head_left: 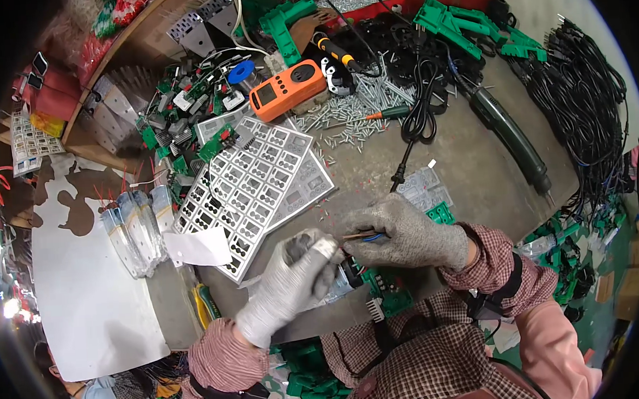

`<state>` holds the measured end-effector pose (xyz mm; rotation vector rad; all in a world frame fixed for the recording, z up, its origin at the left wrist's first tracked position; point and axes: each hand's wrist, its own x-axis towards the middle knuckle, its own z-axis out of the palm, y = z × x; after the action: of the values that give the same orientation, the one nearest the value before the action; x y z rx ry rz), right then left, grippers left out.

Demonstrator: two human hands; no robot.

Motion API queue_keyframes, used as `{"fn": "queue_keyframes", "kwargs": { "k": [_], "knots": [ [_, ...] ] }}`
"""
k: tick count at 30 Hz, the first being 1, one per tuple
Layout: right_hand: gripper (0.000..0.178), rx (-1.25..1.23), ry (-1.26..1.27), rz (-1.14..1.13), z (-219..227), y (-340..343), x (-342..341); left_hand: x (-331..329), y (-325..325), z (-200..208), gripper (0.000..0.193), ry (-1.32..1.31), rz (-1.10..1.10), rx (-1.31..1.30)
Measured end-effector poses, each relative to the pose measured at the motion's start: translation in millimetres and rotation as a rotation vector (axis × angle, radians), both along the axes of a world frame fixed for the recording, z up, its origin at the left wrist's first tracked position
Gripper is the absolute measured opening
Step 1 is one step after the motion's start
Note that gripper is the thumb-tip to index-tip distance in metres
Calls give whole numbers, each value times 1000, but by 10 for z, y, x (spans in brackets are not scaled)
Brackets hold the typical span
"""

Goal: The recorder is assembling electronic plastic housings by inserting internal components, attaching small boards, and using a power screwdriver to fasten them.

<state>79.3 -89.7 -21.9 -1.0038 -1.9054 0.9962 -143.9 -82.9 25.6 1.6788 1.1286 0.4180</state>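
Note:
My left hand (pixel 298 275), in a pale knitted glove, is closed in a pinch near the table's front edge. What its fingertips hold, if anything, is too small to make out. Close beside it, my right hand (pixel 399 235) in a grey glove is closed around a few thin wires (pixel 364 236), brown and blue, whose ends point at the left hand. Below both hands lies a green circuit board (pixel 391 296) with small parts on it. A dark cylindrical part (pixel 350 273) shows between the hands, partly hidden.
Printed label sheets (pixel 251 181) lie left of centre, below an orange meter (pixel 288 90) and loose screws (pixel 355 116). A dark electric screwdriver (pixel 506 138) and bundled black cords (pixel 579 95) are at right. Yellow-green pliers (pixel 206 304) lie near the left forearm.

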Motion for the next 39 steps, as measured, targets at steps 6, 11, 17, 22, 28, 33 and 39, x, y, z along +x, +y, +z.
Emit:
{"fn": "queue_keyframes", "kwargs": {
  "k": [6, 11, 17, 22, 28, 33, 39],
  "knots": [
    [24, 34, 7, 10, -14, 22, -7, -53, 139, 54, 32, 354, -246, 1036],
    [23, 94, 27, 18, 37, 3, 14, -65, 58, -68, 20, 348, -316, 1128],
    [24, 56, 27, 0, -21, 13, -10, 36, -8, 90, 37, -217, 272, -578],
    [24, 69, 10, 17, 35, 3, -4, -64, 26, 20, 28, 406, -201, 913],
    [21, 122, -45, 40, -14, 13, -21, -75, -6, 62, 37, 576, -431, 1006],
    [21, 224, -98, 62, -22, 28, 2, -50, 139, 122, 22, -129, -10, -351],
    [23, 39, -42, 43, 32, 20, 5, -91, 37, 81, 38, 355, -153, 720]
  ]
}}
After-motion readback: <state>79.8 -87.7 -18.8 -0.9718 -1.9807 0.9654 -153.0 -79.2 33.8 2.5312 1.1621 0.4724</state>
